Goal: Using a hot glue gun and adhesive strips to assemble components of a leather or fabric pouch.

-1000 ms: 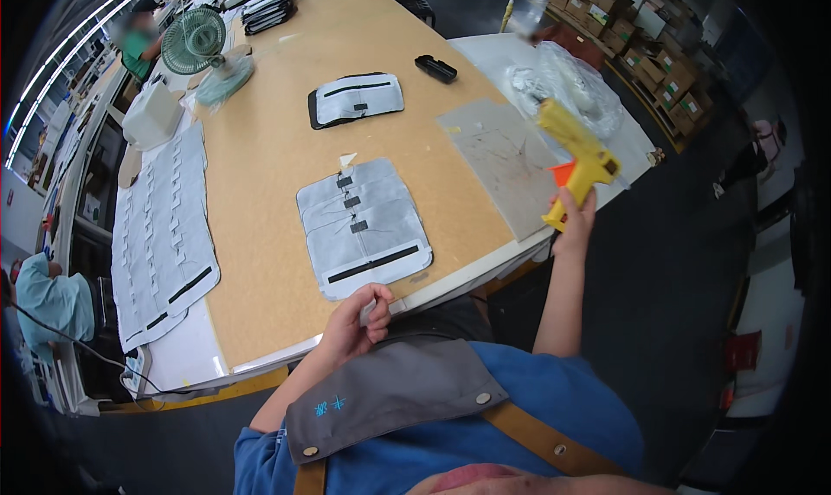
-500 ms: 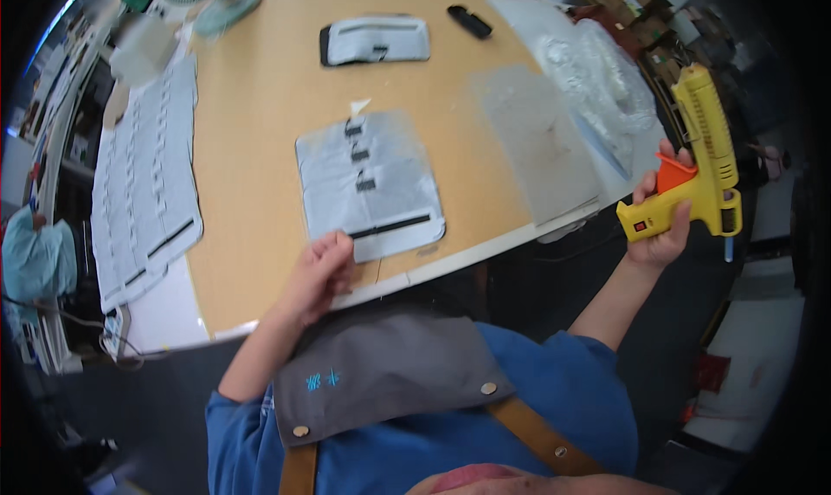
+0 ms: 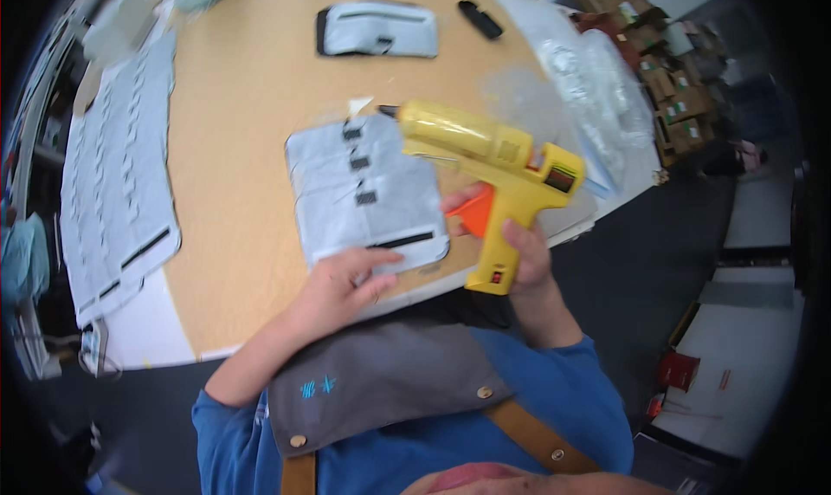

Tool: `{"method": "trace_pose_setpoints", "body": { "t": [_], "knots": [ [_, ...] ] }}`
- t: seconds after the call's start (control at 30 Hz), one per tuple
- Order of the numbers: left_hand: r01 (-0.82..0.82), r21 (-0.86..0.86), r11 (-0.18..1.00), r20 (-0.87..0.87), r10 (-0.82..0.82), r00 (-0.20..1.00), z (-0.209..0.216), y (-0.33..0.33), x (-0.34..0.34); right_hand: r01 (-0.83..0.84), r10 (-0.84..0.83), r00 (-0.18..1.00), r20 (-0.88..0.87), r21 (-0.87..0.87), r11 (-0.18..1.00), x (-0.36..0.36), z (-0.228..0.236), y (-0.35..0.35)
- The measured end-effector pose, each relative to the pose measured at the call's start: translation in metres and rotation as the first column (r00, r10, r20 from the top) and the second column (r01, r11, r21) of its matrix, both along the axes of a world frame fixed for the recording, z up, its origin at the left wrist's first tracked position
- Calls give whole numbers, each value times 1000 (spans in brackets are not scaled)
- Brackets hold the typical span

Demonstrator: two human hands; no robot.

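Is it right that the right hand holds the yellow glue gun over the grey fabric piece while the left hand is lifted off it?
Not quite. In the head view the left hand presses on the grey fabric piece's near edge; the right hand does hold the yellow glue gun.

Right hand [image 3: 519, 244] holds yellow glue gun [image 3: 489, 153]; left hand [image 3: 333, 287] presses grey fabric panel [image 3: 363, 192].

Glue gun [image 3: 489, 161]: yellow body, orange trigger, dark nozzle tip. Held up over the table, barrel roughly level, nozzle pointing left, tip above the top right corner of the panel. Grip points down and toward the table edge.

Panel [image 3: 363, 187]: grey, flat, roughly rectangular with rounded corners, lying near the front edge. Three small dark tabs run in a row down its middle; a black strip runs along its near edge. Near edge is pinned from below.
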State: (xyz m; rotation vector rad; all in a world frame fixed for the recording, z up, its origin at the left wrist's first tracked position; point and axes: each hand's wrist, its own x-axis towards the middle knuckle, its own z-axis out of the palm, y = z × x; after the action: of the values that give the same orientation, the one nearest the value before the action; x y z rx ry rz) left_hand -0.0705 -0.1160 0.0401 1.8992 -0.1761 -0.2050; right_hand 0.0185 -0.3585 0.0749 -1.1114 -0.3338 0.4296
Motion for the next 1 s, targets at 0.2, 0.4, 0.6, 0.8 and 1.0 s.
{"method": "trace_pose_setpoints", "body": {
  "t": [0.2,0.4,0.6,0.8,1.0],
  "knots": [
    [284,-167,944,-121,-306,944,11,-41,0,-107,132,990,-46,355,929,13,17,46],
    [317,-23,948,-206,-315,926,-9,-28,-38,-112,115,993,20,446,888,20,52,48],
    [-151,-193,969,-116,130,985,12,-37,-59,24,18,997,-74,526,850,9,84,52],
    [259,-36,965,-166,-262,951,4,-60,-70,-111,170,985,-31,640,761,-1,99,63],
    [8,-155,988,-136,-29,990,11,-63,-78,-40,63,998,-7,698,715,4,127,48]
  ]
}}
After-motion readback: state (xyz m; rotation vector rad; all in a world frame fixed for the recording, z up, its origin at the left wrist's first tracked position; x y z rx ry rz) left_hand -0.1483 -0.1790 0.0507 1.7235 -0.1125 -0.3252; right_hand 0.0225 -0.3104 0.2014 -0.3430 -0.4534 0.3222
